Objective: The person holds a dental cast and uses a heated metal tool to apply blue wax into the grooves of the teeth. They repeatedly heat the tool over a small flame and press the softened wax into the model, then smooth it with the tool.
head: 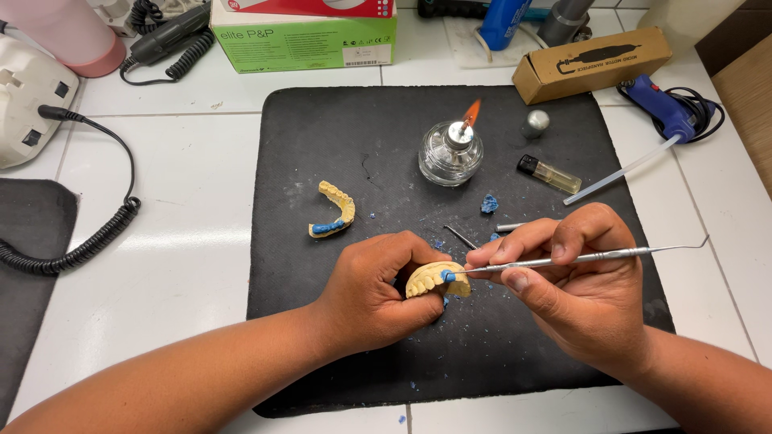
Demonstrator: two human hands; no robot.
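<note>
My left hand [371,291] grips a yellow plaster dental cast [433,280] over the black mat [322,161]. My right hand [575,277] holds a thin metal wax instrument [595,257] like a pen. Its tip touches a blob of blue wax [448,276] on the cast. A second yellow arch-shaped cast [336,210] with blue wax at one end lies on the mat to the left. A glass spirit lamp [451,153] burns with an orange flame behind the hands.
On the mat lie a yellow lighter [549,174], a lump of blue wax [489,204], a metal cap [535,121] and blue crumbs. A blue glue gun [666,108], a cardboard box [591,64], a green box [305,36] and a coiled black cable [72,249] surround it.
</note>
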